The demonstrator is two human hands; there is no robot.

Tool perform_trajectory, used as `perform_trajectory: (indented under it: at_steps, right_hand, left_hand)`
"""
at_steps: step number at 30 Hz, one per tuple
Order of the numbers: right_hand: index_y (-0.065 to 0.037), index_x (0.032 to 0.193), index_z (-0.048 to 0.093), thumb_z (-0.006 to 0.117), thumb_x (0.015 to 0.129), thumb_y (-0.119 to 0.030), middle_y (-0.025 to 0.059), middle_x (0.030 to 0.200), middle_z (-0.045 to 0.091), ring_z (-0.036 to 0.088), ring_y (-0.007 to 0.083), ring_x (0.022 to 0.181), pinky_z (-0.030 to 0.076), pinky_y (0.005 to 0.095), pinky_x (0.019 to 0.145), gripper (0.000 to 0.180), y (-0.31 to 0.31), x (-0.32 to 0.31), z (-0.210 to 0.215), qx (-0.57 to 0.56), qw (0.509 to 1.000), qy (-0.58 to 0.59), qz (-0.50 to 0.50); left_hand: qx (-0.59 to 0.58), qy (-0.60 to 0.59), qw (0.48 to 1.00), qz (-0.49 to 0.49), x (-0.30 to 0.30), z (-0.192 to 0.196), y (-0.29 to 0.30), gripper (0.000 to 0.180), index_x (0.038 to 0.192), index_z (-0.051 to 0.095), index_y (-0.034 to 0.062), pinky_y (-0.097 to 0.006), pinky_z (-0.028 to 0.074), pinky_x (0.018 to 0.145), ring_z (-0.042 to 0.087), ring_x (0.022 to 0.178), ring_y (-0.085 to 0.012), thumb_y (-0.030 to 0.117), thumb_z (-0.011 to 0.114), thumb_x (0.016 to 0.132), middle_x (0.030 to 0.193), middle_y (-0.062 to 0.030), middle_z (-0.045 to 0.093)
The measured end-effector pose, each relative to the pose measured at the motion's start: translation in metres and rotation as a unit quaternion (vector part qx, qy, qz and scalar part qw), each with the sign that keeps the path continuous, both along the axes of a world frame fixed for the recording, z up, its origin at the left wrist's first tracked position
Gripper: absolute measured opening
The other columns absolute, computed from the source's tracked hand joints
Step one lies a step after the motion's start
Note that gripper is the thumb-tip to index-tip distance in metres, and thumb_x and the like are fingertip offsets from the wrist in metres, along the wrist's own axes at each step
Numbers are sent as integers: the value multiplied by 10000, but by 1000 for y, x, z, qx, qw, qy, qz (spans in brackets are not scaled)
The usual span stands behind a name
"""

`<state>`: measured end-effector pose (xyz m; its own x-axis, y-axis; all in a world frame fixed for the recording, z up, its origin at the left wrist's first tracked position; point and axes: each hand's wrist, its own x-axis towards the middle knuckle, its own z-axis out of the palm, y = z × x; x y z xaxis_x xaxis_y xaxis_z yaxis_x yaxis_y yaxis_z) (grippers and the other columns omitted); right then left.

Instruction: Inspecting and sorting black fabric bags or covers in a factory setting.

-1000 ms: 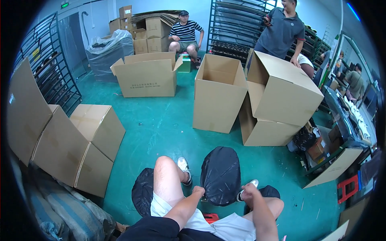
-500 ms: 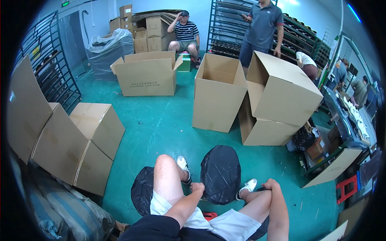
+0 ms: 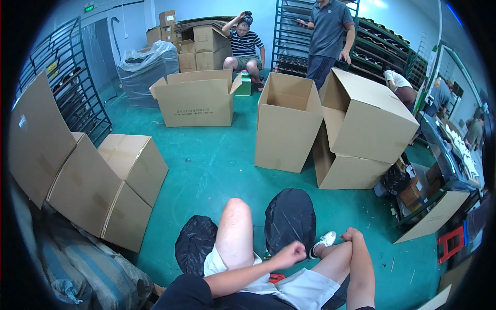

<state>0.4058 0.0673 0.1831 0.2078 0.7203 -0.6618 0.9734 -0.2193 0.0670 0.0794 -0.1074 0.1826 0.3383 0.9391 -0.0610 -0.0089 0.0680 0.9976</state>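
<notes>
On the green floor point(image 3: 206, 175), the black bag point(image 3: 290, 217) stands beyond the knees, a second black bag point(image 3: 194, 245) to its left. The left hand point(image 3: 290, 254) hovers just before it, grip curled shut, apparently empty. The right hand point(image 3: 351, 235) cups the knee.

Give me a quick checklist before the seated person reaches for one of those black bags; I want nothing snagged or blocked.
1. Left hand free: ok, closed in a fist, nothing visibly held.
2. Right hand free: ok, resting on the right knee.
3. Larger black bag within reach: ok, on the floor just ahead of the knees.
4. Smaller black bag unobstructed: not ok, partly behind the left leg.
5. Bag contents: cannot tell.
</notes>
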Motion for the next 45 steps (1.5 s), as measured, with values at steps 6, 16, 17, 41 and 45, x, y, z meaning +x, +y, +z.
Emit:
perform_trajectory:
  at_steps: [6,16,17,41,45]
  right_hand:
    - [-42,1172,655,685,785,-458,186,1287,583,560,321,1198,461,389,1005,569,11,-28,3,2,999,-6,45]
    - [-75,1178,659,624,804,-347,159,1278,598,573,297,1189,475,386,994,464,20,-71,12,49,995,-43,74]
    - [-75,1178,659,624,804,-347,159,1278,598,573,297,1189,475,386,994,464,25,-71,9,48,995,-41,73]
    - [-89,1181,662,603,813,-367,138,1266,613,599,286,1158,500,393,958,464,25,-117,23,75,989,-65,108]
    - [-91,1182,661,607,809,-367,138,1264,615,601,286,1156,500,397,957,467,27,-114,16,77,990,-61,103]
  left_hand:
    - [29,239,936,-256,-11,2,-77,437,1137,464,-3,-408,457,863,592,1002,-349,364,570,925,1072,-216,593]
    - [-31,298,917,-263,2,23,-53,475,1196,378,-73,-462,426,935,529,1168,-416,149,470,786,1235,-306,521]
    - [-19,297,921,-251,2,26,-54,504,1202,367,-106,-471,420,955,524,1182,-422,91,428,743,1243,-334,513]
    - [-16,338,916,-214,2,7,-59,508,1217,366,-102,-504,434,923,548,1096,-473,83,447,751,1178,-347,528]
    - [-18,340,914,-222,2,15,-58,518,1221,363,-102,-501,436,922,549,1099,-466,83,450,745,1187,-348,523]
